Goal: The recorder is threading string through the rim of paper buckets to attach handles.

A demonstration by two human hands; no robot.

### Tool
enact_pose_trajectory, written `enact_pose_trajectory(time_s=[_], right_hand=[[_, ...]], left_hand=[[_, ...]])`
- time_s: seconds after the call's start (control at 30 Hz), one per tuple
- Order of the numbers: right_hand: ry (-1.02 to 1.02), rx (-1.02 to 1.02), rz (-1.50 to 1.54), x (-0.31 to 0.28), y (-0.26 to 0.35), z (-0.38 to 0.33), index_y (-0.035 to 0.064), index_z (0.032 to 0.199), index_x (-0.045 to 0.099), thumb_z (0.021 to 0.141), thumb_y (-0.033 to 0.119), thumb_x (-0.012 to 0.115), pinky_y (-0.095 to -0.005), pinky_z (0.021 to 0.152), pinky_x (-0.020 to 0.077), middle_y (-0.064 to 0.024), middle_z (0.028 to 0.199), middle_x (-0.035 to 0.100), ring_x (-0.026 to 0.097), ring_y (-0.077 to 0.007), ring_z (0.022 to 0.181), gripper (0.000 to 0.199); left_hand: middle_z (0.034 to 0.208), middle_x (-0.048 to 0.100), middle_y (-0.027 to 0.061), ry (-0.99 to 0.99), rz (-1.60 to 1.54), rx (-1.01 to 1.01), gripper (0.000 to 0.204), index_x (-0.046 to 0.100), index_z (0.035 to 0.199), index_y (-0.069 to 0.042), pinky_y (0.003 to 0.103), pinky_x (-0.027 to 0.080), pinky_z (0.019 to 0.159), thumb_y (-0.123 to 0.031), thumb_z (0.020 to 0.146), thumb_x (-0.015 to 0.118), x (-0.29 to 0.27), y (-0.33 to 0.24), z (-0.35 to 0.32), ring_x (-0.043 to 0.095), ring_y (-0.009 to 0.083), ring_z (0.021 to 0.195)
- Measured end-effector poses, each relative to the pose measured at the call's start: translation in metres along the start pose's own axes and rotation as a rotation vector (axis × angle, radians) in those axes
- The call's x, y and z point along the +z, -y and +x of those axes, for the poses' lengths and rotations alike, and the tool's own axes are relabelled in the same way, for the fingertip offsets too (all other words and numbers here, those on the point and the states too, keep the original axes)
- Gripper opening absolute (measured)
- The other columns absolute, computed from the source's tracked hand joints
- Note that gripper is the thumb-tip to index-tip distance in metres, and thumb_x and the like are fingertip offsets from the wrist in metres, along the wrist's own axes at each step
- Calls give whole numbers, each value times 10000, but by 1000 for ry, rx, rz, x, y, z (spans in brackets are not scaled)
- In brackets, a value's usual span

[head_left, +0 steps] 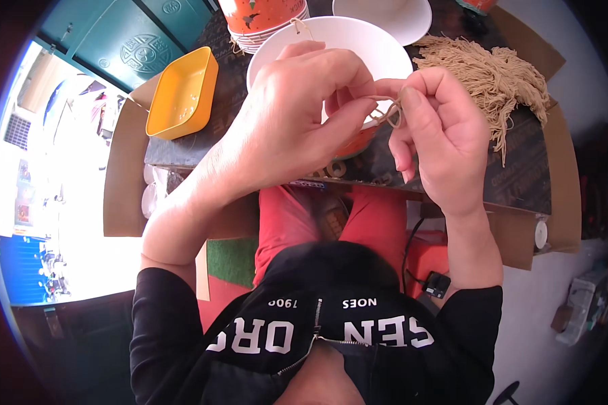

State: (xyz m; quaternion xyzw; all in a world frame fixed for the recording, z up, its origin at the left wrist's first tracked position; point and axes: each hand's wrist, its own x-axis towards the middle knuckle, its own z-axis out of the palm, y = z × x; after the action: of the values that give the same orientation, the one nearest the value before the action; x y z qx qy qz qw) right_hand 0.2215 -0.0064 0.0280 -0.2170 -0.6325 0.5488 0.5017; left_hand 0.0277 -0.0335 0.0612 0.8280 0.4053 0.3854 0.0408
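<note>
A thin tan cord (pixel 385 116) forms a small loop between my two hands, above the near rim of a paper bucket. My left hand (pixel 294 108) pinches one part of it between thumb and forefinger. Across from it, my right hand (pixel 446 131) grips the cord close to the loop, thumb against the bent fingers. The bucket (pixel 267 64) is white inside and orange outside, and my left hand covers much of its opening. Another bit of cord (pixel 300 27) shows at its far rim. Whether the loop passes through the near rim cannot be made out.
A loose bundle of tan cords (pixel 490 84) lies right of the bucket on the dark tabletop (pixel 520 169). Behind stand a stack of orange buckets (pixel 263 15) and a white bowl-shaped container (pixel 388 15). A yellow tray (pixel 182 94) sits left. Cardboard flaps (pixel 125 175) flank the table.
</note>
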Motion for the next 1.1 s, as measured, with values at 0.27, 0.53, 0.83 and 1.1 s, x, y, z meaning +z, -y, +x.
enact_pose_trajectory(time_s=[0.27,0.53,0.83,1.1], right_hand=[[-20,-56,-8,-2,-6,3,-3,983,549,1016,44,511,-177,536,444,-27,813,646,544,-13,629,69],[-117,-205,-259,-4,-16,5,18,951,558,960,0,567,-243,610,476,-42,749,590,567,-77,658,23],[-66,-209,-418,-10,-10,1,-2,924,577,905,-56,604,-245,569,446,-61,722,590,559,-99,622,64],[-137,-169,-301,-1,-10,0,-14,936,618,860,-76,662,-252,561,462,-62,808,626,580,-80,650,108]], left_hand=[[774,619,46,-25,-19,-72,62,648,861,17,275,472,715,14,816,690,5,-4,5,573,142,733],[790,633,74,10,1,-106,73,636,857,8,285,471,690,24,806,686,3,-2,2,606,173,759],[682,621,37,63,-85,-141,80,626,862,-33,486,400,1092,18,834,681,0,-7,0,637,184,645],[722,624,29,47,-31,-18,146,609,868,-54,529,403,1083,55,808,686,2,-9,1,637,206,661]])
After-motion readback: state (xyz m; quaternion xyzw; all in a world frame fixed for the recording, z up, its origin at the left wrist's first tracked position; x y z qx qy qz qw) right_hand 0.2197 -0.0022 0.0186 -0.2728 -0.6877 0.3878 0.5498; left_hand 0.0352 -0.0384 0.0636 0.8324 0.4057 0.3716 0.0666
